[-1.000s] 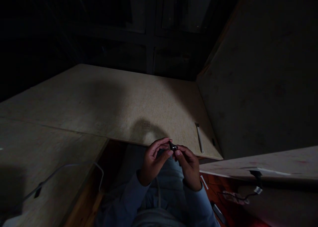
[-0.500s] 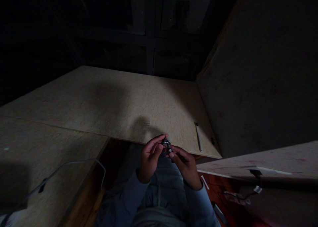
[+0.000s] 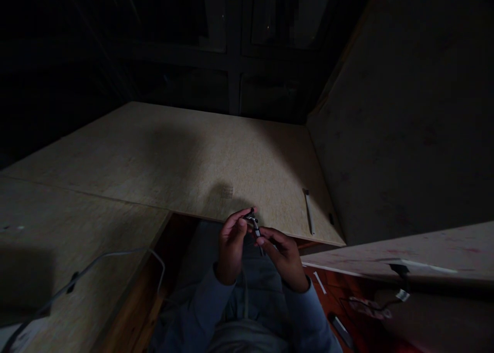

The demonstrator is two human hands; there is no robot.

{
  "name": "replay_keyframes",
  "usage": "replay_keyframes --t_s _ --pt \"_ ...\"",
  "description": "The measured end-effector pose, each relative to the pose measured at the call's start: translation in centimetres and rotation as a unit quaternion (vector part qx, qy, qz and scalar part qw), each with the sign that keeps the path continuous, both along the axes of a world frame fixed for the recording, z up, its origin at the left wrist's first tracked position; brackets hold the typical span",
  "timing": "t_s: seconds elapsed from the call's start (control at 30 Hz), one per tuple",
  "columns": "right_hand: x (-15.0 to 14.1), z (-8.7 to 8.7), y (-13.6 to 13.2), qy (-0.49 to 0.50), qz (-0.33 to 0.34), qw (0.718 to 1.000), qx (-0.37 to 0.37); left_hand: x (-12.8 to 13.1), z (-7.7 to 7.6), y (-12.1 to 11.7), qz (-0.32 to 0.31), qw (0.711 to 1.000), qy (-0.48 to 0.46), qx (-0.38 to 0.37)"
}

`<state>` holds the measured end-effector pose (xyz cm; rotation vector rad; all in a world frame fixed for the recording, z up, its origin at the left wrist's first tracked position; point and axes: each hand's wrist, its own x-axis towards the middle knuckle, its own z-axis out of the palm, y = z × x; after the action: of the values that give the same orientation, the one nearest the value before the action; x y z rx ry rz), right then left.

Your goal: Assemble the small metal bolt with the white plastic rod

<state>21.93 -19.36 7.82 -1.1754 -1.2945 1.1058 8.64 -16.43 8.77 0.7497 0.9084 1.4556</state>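
In dim light, both of my hands meet over my lap at the near edge of a pale wooden board (image 3: 185,157). My left hand (image 3: 230,242) and my right hand (image 3: 281,255) are each pinched on a small dark object with a metal part (image 3: 254,225), held between the fingertips. What the object is cannot be made out. Both wrists are in blue-grey sleeves.
A slim pale stick-like tool (image 3: 309,211) lies on the board at the right. A thin cable (image 3: 116,255) runs over the left board. A tall board (image 3: 405,111) leans on the right. On the reddish floor lie a cable with a connector (image 3: 370,306) and a dark small device (image 3: 339,330).
My hands have shifted slightly left and up, and the small object has turned between my fingertips. The view has drifted a little.
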Motion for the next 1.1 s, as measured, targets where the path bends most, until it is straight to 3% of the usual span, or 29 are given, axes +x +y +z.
replay_keyframes --t_s 0.27,0.67,1.1 --pt "-0.3 0.2 0.6 0.013 0.006 1.000 -0.020 -1.3 0.7 0.4 -0.018 0.994 0.105 0.027" --pt "-1.1 -0.2 1.0 0.060 0.016 0.998 -0.033 -1.2 0.7 0.6 -0.009 0.997 0.080 0.010" --pt "-1.0 -0.6 0.9 0.028 -0.016 0.999 -0.016 -1.8 0.5 0.9 0.004 0.996 0.089 0.012"
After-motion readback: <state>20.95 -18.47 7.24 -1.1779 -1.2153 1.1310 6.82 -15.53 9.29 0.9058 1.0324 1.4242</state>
